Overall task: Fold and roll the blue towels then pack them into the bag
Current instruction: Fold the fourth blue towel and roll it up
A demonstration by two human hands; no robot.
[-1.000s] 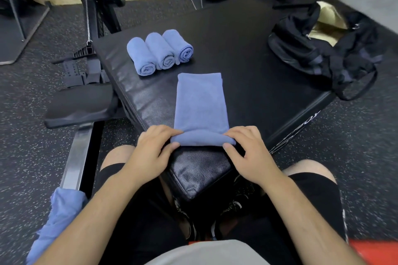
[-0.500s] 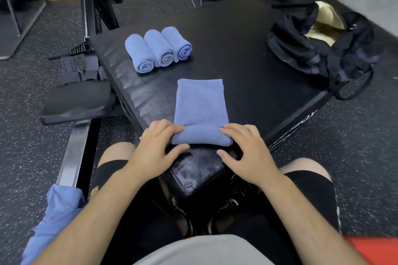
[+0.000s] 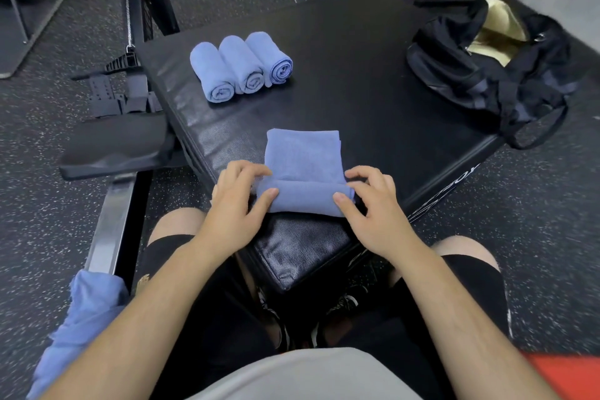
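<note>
Both hands sit at the near corner of the black padded table (image 3: pixel 357 91). The left hand (image 3: pixel 238 208) and right hand (image 3: pixel 373 208) pinch the ends of the half-rolled blue towel (image 3: pixel 305 172); the roll lies between thumbs and curled fingers (image 3: pixel 242 170), its flat part stretching away. Three rolled blue towels (image 3: pixel 240 66) lie side by side farther back, and the open black duffel bag (image 3: pixel 487 75) rests at the table's right corner.

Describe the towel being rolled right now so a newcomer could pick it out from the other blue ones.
Find the black padded platform in front of the person. At its near corner a blue towel lies between the left hand and right hand. Unlike the three finished rolls farther back, only its near end is rolled; the rest lies flat.
</note>
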